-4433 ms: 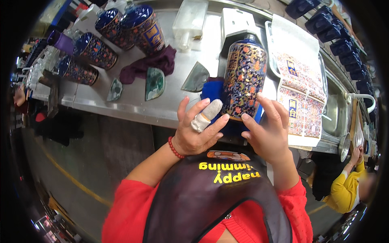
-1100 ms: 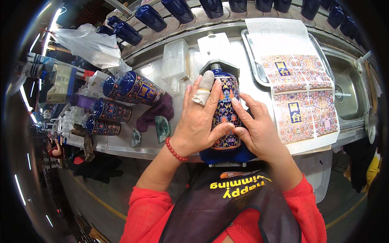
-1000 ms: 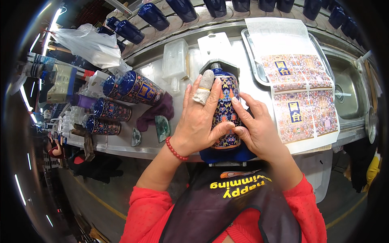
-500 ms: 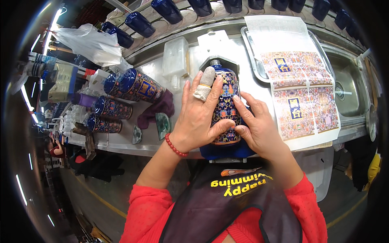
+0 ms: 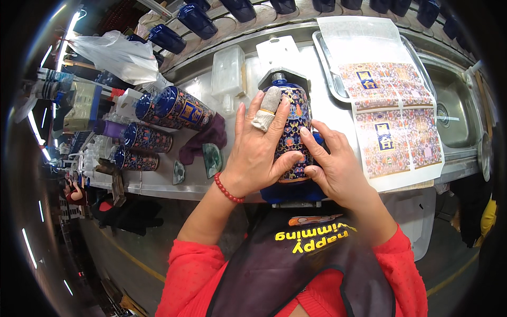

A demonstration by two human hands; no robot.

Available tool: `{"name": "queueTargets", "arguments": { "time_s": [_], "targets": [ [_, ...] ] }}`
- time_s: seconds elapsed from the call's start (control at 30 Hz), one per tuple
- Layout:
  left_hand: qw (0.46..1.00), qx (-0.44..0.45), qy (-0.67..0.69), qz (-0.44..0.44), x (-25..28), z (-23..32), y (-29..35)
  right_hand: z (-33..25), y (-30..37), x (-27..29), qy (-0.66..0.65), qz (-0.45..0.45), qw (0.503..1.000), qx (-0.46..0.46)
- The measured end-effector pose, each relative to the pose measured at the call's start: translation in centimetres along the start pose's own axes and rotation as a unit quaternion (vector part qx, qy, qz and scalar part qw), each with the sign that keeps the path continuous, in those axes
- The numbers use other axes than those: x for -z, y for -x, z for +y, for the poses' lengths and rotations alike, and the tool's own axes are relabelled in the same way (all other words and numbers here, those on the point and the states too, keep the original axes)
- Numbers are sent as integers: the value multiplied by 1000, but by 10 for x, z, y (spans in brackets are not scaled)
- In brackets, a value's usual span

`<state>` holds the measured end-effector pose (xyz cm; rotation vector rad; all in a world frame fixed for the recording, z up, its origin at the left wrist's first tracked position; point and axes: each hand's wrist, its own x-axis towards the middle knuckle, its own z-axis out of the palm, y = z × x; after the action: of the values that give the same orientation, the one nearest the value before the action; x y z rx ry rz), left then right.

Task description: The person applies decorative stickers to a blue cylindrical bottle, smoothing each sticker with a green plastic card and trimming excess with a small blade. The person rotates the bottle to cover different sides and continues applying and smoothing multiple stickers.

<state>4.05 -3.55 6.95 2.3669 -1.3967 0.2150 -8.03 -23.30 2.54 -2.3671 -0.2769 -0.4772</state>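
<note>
Patterned blue bottle (image 5: pixel 293 132) lies on its side on the blue pad (image 5: pixel 288 193) at the near edge of the worktop (image 5: pixel 338 113), neck pointing away from me. My left hand (image 5: pixel 257 153) rests flat over its left flank, fingers (image 5: pixel 238 124) spread and pressed onto the decorated surface, one fingertip wrapped in white tape (image 5: pixel 266 107). My right hand (image 5: pixel 331 166) covers the lower right flank, fingers together and bearing down near the base. Compared with four seconds ago, the bottle has gone from upright and held in the air to lying down under both palms; over the last second the hands have barely shifted, which I read as smoothing the patterned wrap against the body, with no lifting going on. I cannot tell whether any edge of the wrap is loose beneath my palms. Just right, a metal tray (image 5: pixel 323 47) carries a sheet of printed decals (image 5: pixel 393 124), beyond it a steel sink (image 5: pixel 457 113). Left, three finished bottles (image 5: pixel 174 108) lie beside a purple cloth (image 5: pixel 203 142) and a small greenish scraper (image 5: pixel 212 158). A clear plastic container (image 5: pixel 228 76) sits behind. Plain dark bottles (image 5: pixel 195 18) line the back ledge. Nothing crowds the pad itself.
</note>
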Motion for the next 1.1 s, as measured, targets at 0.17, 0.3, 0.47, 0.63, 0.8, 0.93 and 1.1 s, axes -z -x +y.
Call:
{"name": "queueTargets", "arguments": {
  "time_s": [0.17,0.3,0.47,0.63,0.8,0.93,1.1],
  "targets": [
    [1000,0,1,4,0,2,3,-3,2,1,-2,4,1000,3],
    [1000,0,15,7,-3,3,3,-3,1,0,-1,9,1000,5],
    [997,-30,17,66,3,6,12,-3,6,3,1,6,1000,-6],
    [991,-42,-104,76,1,15,25,-1,9,1,-5,4,1000,-8],
    [992,-40,-88,77,-2,17,26,0,10,-1,-7,5,1000,-8],
    [994,-29,-70,78,0,17,25,-1,11,0,-16,12,1000,-11],
    [995,-23,-61,75,-4,15,27,1,10,-1,-7,5,1000,-2]
  ]
}}
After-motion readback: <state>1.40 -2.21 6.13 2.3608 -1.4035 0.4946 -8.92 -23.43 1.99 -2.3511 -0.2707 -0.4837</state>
